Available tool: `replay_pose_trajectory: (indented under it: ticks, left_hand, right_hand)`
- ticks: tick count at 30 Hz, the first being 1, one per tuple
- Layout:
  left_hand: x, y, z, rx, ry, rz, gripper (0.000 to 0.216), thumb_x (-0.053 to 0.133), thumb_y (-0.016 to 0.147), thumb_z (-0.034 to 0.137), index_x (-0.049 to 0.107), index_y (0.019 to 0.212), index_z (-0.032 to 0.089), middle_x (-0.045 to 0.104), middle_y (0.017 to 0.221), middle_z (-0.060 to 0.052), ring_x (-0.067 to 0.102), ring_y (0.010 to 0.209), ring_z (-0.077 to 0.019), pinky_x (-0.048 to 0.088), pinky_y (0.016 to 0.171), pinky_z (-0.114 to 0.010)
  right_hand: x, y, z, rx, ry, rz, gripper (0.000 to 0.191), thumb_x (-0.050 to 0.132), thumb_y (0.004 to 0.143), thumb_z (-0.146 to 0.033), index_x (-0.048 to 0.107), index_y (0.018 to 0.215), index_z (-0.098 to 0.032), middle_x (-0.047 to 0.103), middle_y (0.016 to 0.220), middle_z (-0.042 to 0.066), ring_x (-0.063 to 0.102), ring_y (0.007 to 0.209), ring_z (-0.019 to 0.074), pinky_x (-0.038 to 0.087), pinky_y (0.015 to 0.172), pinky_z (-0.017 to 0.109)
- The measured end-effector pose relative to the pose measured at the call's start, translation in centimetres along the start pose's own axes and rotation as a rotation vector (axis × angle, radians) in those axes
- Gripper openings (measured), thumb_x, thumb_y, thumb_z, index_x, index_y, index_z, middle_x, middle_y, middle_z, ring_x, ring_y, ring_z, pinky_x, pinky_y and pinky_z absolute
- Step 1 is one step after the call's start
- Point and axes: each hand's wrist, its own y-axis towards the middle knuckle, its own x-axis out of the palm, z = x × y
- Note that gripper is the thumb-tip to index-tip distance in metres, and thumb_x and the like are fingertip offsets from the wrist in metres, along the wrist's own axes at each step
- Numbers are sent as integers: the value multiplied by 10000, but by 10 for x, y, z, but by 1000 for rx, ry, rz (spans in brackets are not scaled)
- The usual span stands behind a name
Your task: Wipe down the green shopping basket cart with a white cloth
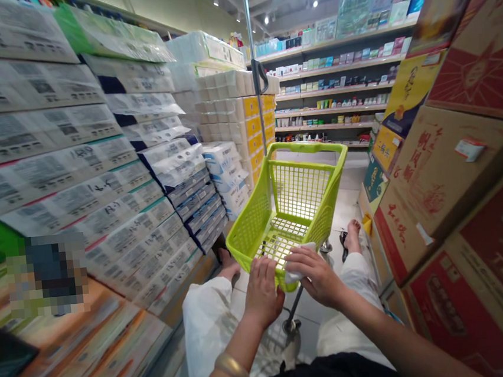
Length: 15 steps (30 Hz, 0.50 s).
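Observation:
A lime-green plastic shopping cart (pixel 260 235) with mesh walls stands between my knees, its near end toward me. My left hand (pixel 263 288) is closed over the near rim, fingers on the inner side. In my right hand (pixel 315 271) a crumpled white cloth (pixel 298 274), perhaps a tissue, is pressed against the same rim, right of my left hand. Most of the cloth is under my fingers and palm. Inside the cart the grid floor (pixel 274 242) shows. Below, a metal leg and a caster (pixel 291 325) are visible.
Stacked paper-goods packs (pixel 111 166) wall the left side. Cardboard cartons (pixel 428 177) rise close on the right. Behind the cart are a glass door edge with a handle (pixel 261 76) and shelves of small boxes (pixel 331 92). A black flat object (pixel 5 360) lies at lower left.

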Motion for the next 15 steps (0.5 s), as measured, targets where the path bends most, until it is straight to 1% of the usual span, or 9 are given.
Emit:
replay_pose_trajectory:
  ticks: [2,5,7,8,10,12,14,15]
  left_hand:
    - [-2,0,0,-5,-28,-11,534,494,653,136,430,1183,153,533,1164,-127,444,1212,-297,289,1111,-544]
    - [-4,1,0,-21,-64,-17,524,502,620,107,442,1136,171,540,1144,-115,450,1211,-294,276,1118,-555]
    - [-3,1,1,-31,-77,-19,531,505,607,98,443,1128,179,541,1141,-111,452,1211,-294,267,1122,-561]
    - [-3,1,1,-33,-80,-18,535,505,604,97,442,1129,179,540,1143,-112,450,1212,-296,264,1122,-565]
    - [-2,1,0,-28,-86,-18,541,499,612,100,432,1143,174,534,1152,-119,442,1220,-300,264,1118,-576]
    - [-1,0,-1,-10,-95,-22,547,490,624,101,417,1163,168,526,1163,-126,431,1229,-305,266,1111,-589]
    - [-1,-1,-2,3,-107,-28,550,482,623,91,413,1164,167,521,1165,-128,426,1233,-308,255,1112,-599]
    - [-2,-1,-3,-1,-111,-26,550,479,613,82,417,1153,168,521,1161,-127,428,1231,-307,246,1116,-602]
  right_hand:
    - [-6,4,9,0,-4,3,307,463,864,-118,615,1107,-230,648,1184,73,519,1220,217,404,1047,455]
    - [-12,13,25,101,-23,76,290,467,854,-109,633,1063,-221,661,1140,82,542,1179,224,428,1017,460]
    - [-10,16,25,166,-33,129,286,462,843,-95,637,1036,-215,667,1112,84,542,1175,230,431,1012,469]
    - [-7,16,21,174,-34,136,289,460,835,-90,637,1026,-214,669,1103,83,540,1178,233,426,1018,475]
    - [0,16,10,125,-24,89,311,458,817,-79,634,1031,-221,670,1090,75,535,1188,233,402,1042,484]
    - [5,15,-1,39,4,1,357,458,800,-71,623,1072,-234,671,1082,63,533,1192,225,380,1064,482]
    - [3,16,-4,-23,37,-72,381,463,799,-71,609,1107,-241,671,1080,54,535,1185,217,386,1062,463]
    - [1,18,-3,-30,46,-86,372,466,805,-73,607,1105,-239,670,1082,55,539,1177,215,398,1052,454]
